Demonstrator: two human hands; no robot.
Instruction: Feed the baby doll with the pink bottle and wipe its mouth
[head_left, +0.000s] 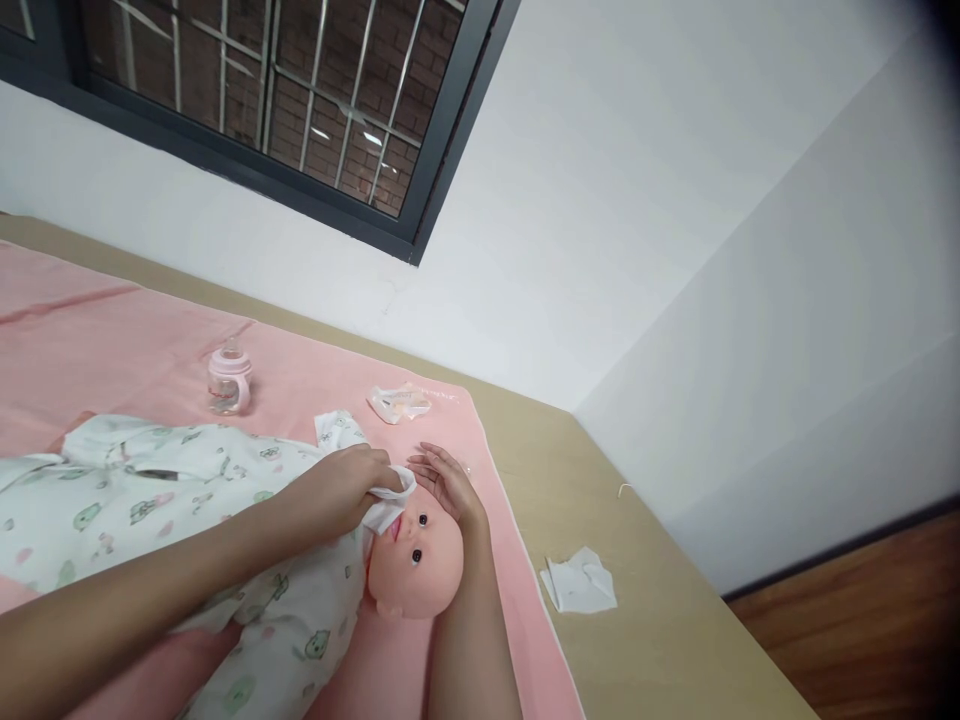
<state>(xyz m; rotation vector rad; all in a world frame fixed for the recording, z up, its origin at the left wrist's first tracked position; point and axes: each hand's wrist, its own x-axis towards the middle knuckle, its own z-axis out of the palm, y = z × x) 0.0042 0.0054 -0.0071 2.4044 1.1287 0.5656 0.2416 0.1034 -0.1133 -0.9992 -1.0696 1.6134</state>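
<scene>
A baby doll (416, 560) lies on its back, its bald head to the right, dressed in a white suit (270, 470) with green and pink prints. My left hand (356, 490) reaches over the doll's chest. Its fingers pinch a white tissue (390, 500), which touches the doll's cheek beside the mouth. Behind the top of the head, my right hand (446, 485) curves against it with fingers stretched out and nothing in them. The doll's head covers part of my right wrist.
A pink baby bottle (229, 378) with a handle stands on the pink sheet (112, 310). Near the sheet's far corner lies a small plastic packet (399, 403). Another white tissue (579, 582) rests on the tan surface (637, 640) at right. A wall and barred window (300, 100) rise behind.
</scene>
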